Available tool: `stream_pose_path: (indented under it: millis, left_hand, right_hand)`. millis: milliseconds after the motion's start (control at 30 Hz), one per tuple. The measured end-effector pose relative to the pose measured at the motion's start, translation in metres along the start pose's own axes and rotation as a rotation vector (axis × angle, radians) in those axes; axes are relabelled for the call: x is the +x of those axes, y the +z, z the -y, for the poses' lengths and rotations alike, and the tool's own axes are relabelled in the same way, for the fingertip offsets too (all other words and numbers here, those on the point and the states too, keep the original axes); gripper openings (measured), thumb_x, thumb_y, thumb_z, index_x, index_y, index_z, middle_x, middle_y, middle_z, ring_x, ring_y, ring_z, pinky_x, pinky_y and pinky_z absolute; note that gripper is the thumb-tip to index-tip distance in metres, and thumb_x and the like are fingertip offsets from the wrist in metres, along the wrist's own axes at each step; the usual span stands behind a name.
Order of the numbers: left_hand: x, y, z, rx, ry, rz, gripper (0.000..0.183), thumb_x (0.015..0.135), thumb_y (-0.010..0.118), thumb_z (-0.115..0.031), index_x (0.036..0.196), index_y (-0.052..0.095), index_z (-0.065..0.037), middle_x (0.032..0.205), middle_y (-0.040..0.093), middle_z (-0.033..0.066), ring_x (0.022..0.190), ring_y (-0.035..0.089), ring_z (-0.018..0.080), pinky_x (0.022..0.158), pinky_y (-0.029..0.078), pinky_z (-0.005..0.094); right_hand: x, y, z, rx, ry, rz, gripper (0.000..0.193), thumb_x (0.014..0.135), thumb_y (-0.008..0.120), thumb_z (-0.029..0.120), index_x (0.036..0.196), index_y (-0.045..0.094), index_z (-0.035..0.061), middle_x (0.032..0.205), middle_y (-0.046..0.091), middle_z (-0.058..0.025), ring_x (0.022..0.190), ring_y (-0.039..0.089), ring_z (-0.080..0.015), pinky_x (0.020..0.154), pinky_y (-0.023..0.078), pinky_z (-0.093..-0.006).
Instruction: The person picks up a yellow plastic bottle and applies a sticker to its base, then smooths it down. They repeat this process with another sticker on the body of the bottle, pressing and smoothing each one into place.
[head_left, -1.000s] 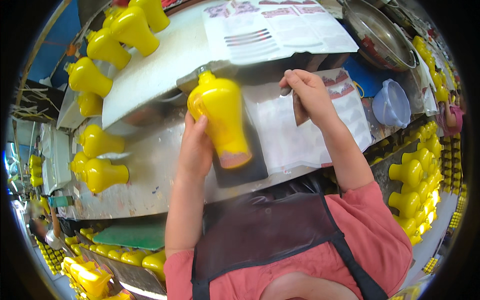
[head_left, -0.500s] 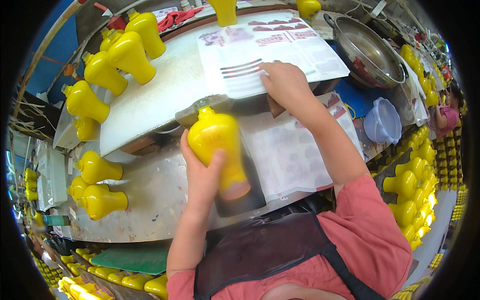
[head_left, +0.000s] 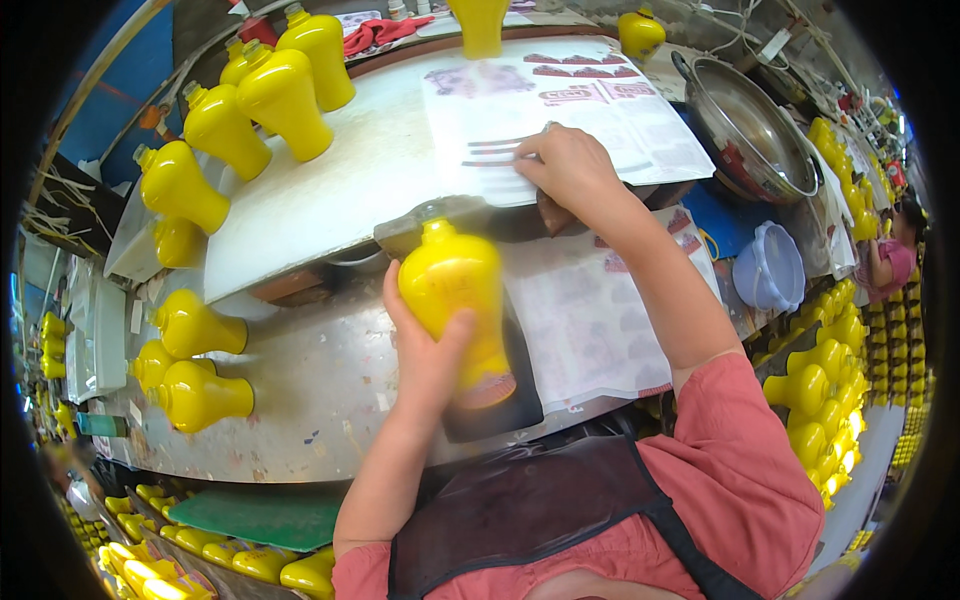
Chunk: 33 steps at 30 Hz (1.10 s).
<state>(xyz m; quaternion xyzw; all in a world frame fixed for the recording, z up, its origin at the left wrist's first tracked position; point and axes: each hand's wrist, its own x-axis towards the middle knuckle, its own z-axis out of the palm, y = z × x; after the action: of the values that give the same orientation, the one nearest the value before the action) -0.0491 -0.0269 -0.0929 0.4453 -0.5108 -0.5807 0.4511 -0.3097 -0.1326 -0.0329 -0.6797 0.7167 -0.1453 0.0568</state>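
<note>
My left hand [head_left: 432, 345] is wrapped round the body of a glossy yellow bottle [head_left: 455, 280], wide at the shoulder, with a clear neck. It leans on a dark pad, its neck against a brown block [head_left: 385, 235]; a reddish patterned band [head_left: 487, 388] shows near its base. Over a white sheet [head_left: 650, 140] on the raised board, my right hand [head_left: 572, 170] has thumb and forefinger pinched together at the ends of thin dark strips [head_left: 490, 150]. Whether a strip is between the fingertips is hidden. The sheet also bears red patterned prints.
Several yellow bottles [head_left: 285, 105] stand on the board's left side, with more [head_left: 205, 395] on the metal table [head_left: 300, 420] below. To the right are a metal pan [head_left: 750, 125] and a pale blue bucket [head_left: 770, 265]. Printed sheets [head_left: 590, 310] lie beside the pad.
My right hand's fingers have curled into a pinch at the strips, having been stretched further over them. The left hand keeps hold of the bottle. The whole view has shifted slightly.
</note>
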Motion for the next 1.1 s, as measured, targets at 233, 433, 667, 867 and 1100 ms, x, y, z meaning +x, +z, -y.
stream_pose_path:
  millis: [233,433,667,867,1100]
  left_hand:
    - [0.009,-0.011,-0.011,0.248,0.380,-0.158,0.074,0.094,0.063,-0.021,0.158,0.030,-0.006,0.145,0.050,0.0182,0.132,0.049,0.0318,0.115,0.036,0.0429]
    - [0.042,-0.019,-0.062,0.386,0.579,0.071,0.035,0.103,0.048,-0.021,0.124,0.070,-0.003,0.127,0.061,0.0146,0.121,0.053,0.0304,0.107,0.039,0.0392]
    - [0.046,-0.018,-0.091,0.174,0.233,0.289,0.026,0.106,0.056,-0.025,0.106,0.070,-0.003,0.130,0.060,0.0069,0.117,0.055,0.0155,0.108,0.038,0.0312]
    - [0.052,-0.026,-0.081,-0.063,-0.007,0.200,0.020,0.103,0.064,-0.024,0.099,0.070,-0.005,0.106,0.069,0.0011,0.100,0.058,0.0099,0.098,0.040,0.0268]
    - [0.065,-0.034,-0.085,0.070,-0.092,0.203,0.024,0.101,0.068,-0.026,0.094,0.072,-0.004,0.086,0.067,-0.0017,0.085,0.055,0.0077,0.086,0.041,0.0245]
  right_hand:
    - [-0.007,-0.026,0.016,0.503,0.078,0.109,0.015,0.083,0.069,0.017,0.090,0.074,0.0049,0.092,0.069,-0.0066,0.081,0.066,-0.0185,0.076,0.054,-0.0310]
    - [-0.042,-0.079,0.058,0.623,-0.336,0.301,0.012,0.085,0.067,0.015,0.089,0.070,0.0040,0.076,0.065,0.0021,0.065,0.056,-0.0027,0.058,0.045,-0.0215]
    - [-0.051,-0.087,0.072,0.752,-0.246,0.318,0.015,0.090,0.073,0.019,0.091,0.072,0.0043,0.071,0.065,0.0039,0.056,0.054,0.0000,0.049,0.040,-0.0178]
    - [-0.048,-0.039,0.063,0.959,-0.103,0.353,0.021,0.092,0.076,0.026,0.091,0.074,0.0051,0.073,0.065,0.0034,0.058,0.056,-0.0010,0.050,0.043,-0.0186]
    - [-0.045,-0.021,0.061,0.888,-0.055,0.345,0.022,0.089,0.074,0.025,0.089,0.073,0.0029,0.074,0.066,0.0019,0.064,0.059,-0.0042,0.057,0.048,-0.0204]
